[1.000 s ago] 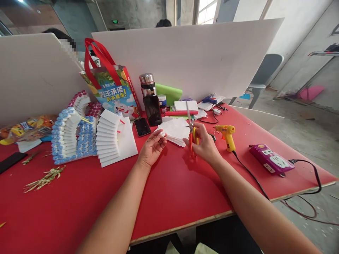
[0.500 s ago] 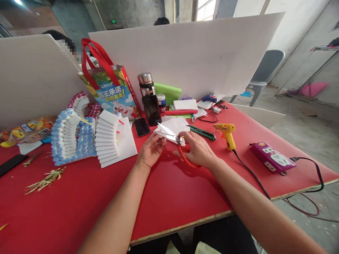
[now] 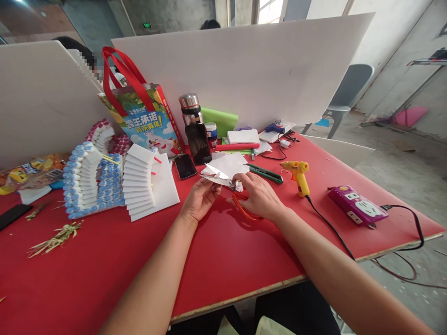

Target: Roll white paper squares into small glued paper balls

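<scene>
- Got the scissors (image 3: 233, 184) gripped in the right hand (image 3: 260, 195), with fingers wrapped round the orange-red handles, right by the near edge of the paper pile (image 3: 230, 163).
- Holding both blades spread in a slim V, pointing left across the near-left side of the paper pile.
- Got the left hand (image 3: 199, 201) curled up just in front and to the left of the paper pile, with fingertips drawn in close to the blades. Can't really tell about anything pinched in there, thanks to the blades covering that spot.
- Got a green box cutter (image 3: 267, 174) flat on the red table (image 3: 223, 270), just right of the paper pile.
- Seeing a yellow glue gun (image 3: 301, 179) farther right of the paper pile, plus a purple power strip (image 3: 359, 205) well off on that same side.
- Spotting a phone (image 3: 186, 166) flat just left of the paper pile, then a fan of white cards (image 3: 139, 186) farther left, and then a blue-and-white piece (image 3: 82, 184) past that.
- Also seeing a steel flask (image 3: 190, 104) behind and left of the paper pile, with a red-handled bag (image 3: 146, 123) farther left, and a white box (image 3: 243, 137) just behind the pile.
</scene>
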Motion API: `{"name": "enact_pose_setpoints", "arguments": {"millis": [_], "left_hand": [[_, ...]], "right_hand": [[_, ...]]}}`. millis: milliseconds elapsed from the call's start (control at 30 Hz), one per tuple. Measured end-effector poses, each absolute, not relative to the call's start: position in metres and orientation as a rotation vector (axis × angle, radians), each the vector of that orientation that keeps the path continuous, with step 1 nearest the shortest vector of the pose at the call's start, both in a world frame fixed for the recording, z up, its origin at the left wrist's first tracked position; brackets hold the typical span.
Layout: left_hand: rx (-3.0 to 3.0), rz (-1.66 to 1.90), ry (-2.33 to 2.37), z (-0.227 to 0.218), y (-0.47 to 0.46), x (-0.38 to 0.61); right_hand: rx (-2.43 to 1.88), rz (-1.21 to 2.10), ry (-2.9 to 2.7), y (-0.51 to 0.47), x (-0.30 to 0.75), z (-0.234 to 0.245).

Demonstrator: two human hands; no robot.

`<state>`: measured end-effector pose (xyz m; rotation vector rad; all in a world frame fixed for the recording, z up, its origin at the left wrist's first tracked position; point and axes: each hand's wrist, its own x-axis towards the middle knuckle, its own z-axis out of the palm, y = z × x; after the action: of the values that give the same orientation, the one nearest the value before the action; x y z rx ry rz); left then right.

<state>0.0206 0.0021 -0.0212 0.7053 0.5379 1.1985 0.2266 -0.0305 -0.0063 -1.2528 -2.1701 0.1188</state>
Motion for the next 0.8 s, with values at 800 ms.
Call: {"name": "enact_pose_setpoints", "arguments": {"millis": [800], "left_hand": [[0.757, 1.265, 0.573, -0.0232, 0.0013, 0.0231]], "right_hand": [[-1.309, 0.209, -2.118, -0.032, 0.2223, -0.0118]]}}
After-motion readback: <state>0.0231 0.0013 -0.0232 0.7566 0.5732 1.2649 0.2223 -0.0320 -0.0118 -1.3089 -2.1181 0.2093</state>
